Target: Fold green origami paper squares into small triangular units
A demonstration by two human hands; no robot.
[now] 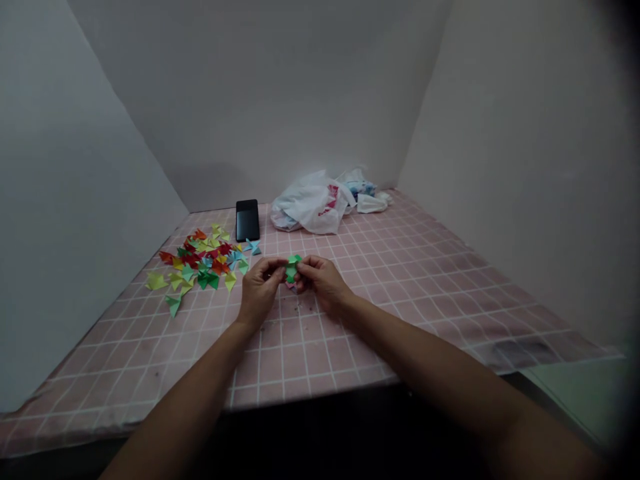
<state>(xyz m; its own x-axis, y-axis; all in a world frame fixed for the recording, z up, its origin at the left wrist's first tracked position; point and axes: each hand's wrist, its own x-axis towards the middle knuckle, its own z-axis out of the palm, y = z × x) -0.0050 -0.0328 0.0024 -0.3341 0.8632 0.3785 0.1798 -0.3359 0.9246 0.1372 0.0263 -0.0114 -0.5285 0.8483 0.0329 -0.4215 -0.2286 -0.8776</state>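
My left hand (260, 288) and my right hand (323, 280) meet over the middle of the pink checked cloth (400, 280). Both pinch a small green folded paper piece (292, 267) between their fingertips, just above the cloth. To the left of my hands lies a scattered heap of folded paper triangles (203, 260) in red, yellow, green and blue, several of them.
A black phone (247, 220) lies flat behind the paper heap. White plastic bags (313, 203) and crumpled wrapping (367, 193) sit at the back near the corner. Grey walls close in left, back and right. The cloth's front edge runs under my forearms.
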